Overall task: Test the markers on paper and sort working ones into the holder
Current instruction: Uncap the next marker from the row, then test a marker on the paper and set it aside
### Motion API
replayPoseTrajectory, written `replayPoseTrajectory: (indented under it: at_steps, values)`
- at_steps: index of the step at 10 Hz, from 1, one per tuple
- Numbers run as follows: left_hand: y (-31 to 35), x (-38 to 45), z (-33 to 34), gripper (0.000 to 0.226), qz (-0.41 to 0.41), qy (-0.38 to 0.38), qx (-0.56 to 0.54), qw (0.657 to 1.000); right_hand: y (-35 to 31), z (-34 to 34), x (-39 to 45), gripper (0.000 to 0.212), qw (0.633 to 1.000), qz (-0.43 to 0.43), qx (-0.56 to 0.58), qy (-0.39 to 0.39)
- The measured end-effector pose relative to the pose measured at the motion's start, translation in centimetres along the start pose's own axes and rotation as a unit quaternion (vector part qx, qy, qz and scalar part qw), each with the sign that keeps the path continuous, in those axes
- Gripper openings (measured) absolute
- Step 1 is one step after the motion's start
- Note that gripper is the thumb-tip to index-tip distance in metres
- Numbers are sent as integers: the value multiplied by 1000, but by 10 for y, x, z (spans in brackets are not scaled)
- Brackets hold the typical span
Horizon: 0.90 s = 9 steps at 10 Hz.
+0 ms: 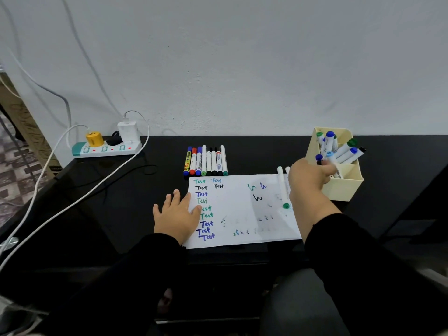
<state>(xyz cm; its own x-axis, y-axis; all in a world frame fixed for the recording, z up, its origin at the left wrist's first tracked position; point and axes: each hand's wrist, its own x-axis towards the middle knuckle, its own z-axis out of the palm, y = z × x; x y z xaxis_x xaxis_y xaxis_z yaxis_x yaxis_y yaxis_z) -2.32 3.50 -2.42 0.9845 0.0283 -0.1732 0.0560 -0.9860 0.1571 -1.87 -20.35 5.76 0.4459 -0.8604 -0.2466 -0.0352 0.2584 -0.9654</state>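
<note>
Head view: left hand flat, fingers straight and spread, palm on the black desk with fingertips pressing the left edge of the paper. Right hand extended to the cream holder, fingers curled round a marker with a light blue cap at the front compartment; grip partly blurred. Black sleeves on both arms.

Paper: white sheet, landscape, centre of desk, just in front of the person. Left column filled with the word "Test" in teal, black, blue and green ink; short squiggles at centre and faint marks lower right. Two markers lying on the right part of the sheet, beside the right wrist; nearer one white-bodied with a green cap toward the person, second one mostly hidden behind the hand.

Row of markers: nine side by side, touching, just beyond the top left edge of the paper; caps blue, red, blue, green, black and teal toward the paper.

Holder: right of the paper, divided into compartments; rear compartment loaded with white markers capped blue, green and black, leaning right.

Power strip: far left of desk against the wall, red indicator lights lit, with a white charger, a yellow plug and white cables trailing off the left edge.
</note>
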Motion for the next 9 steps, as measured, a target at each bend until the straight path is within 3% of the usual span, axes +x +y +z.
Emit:
replayPoseTrajectory:
  at_steps: [1, 2, 3, 5, 6, 7, 8, 9]
  values:
    - [0, -1, -1, 60, 0, -6, -2, 1000, 0, 1, -8, 32, 999, -13, -37, -17]
    - [0, -2, -1, 60, 1, -6, -6, 1000, 11, -1, -13, 38, 984, -96, -130, -72]
    - [0, -3, 0, 60, 6, 4, -10, 1000, 12, 6, -19, 19, 973, -121, -167, -103]
    - [2, -1, 2, 59, 6, 25, -4, 1000, 26, 31, -28, 12, 961, -119, -187, -167]
    - [2, 1, 4, 58, 2, 30, -9, 999, 35, 49, -26, 12, 917, -142, -280, -244]
    - [2, 3, 5, 58, 0, 33, -12, 999, 39, 70, -22, 28, 852, -161, -386, -314]
    - [3, 5, 6, 58, -3, 35, -9, 999, 38, 93, -19, 13, 803, -170, -449, -353]
    - [2, 6, 8, 58, 2, 49, -13, 999, 41, 116, -13, 31, 774, -169, -490, -365]
